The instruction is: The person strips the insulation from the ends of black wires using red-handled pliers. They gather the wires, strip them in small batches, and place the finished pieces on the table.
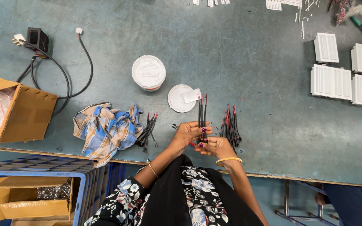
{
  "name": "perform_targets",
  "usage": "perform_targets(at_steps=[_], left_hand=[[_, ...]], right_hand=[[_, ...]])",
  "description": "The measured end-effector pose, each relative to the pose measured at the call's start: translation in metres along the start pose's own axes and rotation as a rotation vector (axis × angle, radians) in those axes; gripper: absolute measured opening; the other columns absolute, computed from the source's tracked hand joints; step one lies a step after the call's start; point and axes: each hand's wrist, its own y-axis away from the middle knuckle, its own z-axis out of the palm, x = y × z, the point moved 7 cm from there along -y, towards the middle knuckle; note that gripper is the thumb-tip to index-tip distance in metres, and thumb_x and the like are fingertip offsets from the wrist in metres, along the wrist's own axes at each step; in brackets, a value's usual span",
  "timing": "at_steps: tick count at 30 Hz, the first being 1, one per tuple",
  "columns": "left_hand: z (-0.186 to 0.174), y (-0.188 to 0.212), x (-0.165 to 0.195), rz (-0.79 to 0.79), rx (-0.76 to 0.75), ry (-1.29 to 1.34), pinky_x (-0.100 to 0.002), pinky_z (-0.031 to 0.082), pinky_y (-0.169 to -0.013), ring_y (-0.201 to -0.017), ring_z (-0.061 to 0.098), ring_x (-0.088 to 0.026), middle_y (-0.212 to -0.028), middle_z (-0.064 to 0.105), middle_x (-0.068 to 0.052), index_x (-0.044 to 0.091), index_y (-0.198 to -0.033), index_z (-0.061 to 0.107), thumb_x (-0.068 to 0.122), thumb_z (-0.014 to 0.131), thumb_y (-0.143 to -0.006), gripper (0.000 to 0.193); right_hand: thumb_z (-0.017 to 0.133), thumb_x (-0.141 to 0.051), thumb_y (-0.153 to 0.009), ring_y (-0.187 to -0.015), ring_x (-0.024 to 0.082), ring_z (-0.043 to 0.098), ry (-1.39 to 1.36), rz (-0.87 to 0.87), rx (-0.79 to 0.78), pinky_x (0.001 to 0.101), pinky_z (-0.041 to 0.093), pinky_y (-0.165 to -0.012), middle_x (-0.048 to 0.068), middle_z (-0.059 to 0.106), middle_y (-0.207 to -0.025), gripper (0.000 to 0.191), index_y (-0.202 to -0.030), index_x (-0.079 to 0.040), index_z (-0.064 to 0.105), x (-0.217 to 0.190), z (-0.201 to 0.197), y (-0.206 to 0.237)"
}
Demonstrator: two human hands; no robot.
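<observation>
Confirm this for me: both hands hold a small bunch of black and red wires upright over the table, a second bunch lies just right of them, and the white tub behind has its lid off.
Not quite. The white tub has its lid on; the head view shows it closed, with a separate flat white lid beside it. The rest stands: left hand and right hand hold the wire bunch upright, and a second bunch lies just right.

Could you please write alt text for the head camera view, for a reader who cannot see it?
Seen from above, a person's left hand and right hand together hold a small bundle of black wires with red tips upright over a worn teal table. More wire bundles lie either side, with a checked cloth and a white tub nearby.
</observation>
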Motion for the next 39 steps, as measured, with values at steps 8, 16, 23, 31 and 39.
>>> perform_targets(at_steps=[8,16,23,31,39], left_hand=[[-0.002,-0.001,-0.002,0.022,-0.007,-0.028,-0.032,0.061,-0.088,-0.113,0.072,-0.022,-0.122,0.073,-0.019,-0.006,-0.139,0.058,0.022,0.070,-0.095,0.053],[-0.004,-0.003,-0.004,0.004,0.003,-0.143,-0.028,0.062,-0.077,-0.102,0.074,-0.017,-0.118,0.075,-0.016,-0.003,-0.135,0.063,0.022,0.069,-0.096,0.047],[-0.005,-0.004,-0.005,0.024,-0.012,-0.098,-0.027,0.062,-0.084,-0.104,0.074,-0.016,-0.117,0.075,-0.016,-0.006,-0.133,0.063,0.018,0.068,-0.097,0.043],[-0.005,-0.004,-0.004,-0.007,0.012,-0.041,-0.030,0.060,-0.089,-0.102,0.074,-0.019,-0.111,0.076,-0.019,-0.009,-0.131,0.064,0.016,0.069,-0.096,0.043],[-0.001,-0.003,0.003,0.005,0.008,-0.048,-0.031,0.060,-0.094,-0.110,0.073,-0.021,-0.119,0.074,-0.019,-0.007,-0.131,0.063,0.018,0.069,-0.096,0.044]], right_hand=[[0.067,-0.013,-0.094,-0.092,0.022,0.078,0.014,0.008,0.026,0.0272,0.061,-0.079,0.017,0.079,-0.100,0.026,-0.110,0.007,0.073,-0.003,0.001,0.002],[0.068,-0.013,-0.093,-0.092,0.022,0.078,0.014,0.002,0.042,0.0271,0.061,-0.079,0.017,0.079,-0.099,0.026,-0.109,0.008,0.072,-0.004,-0.001,0.002],[0.068,-0.013,-0.093,-0.091,0.022,0.078,0.035,0.003,0.052,0.0269,0.061,-0.078,0.017,0.079,-0.098,0.026,-0.110,0.008,0.072,-0.005,0.001,0.001],[0.063,-0.013,-0.096,-0.097,0.022,0.078,0.027,-0.005,0.008,0.0283,0.060,-0.084,0.014,0.078,-0.104,0.028,-0.113,0.007,0.071,-0.012,0.006,0.010],[0.060,-0.022,-0.098,-0.095,0.024,0.078,0.049,-0.029,0.000,0.0310,0.062,-0.085,0.020,0.080,-0.105,0.035,-0.115,0.007,0.071,-0.014,-0.004,0.012]])
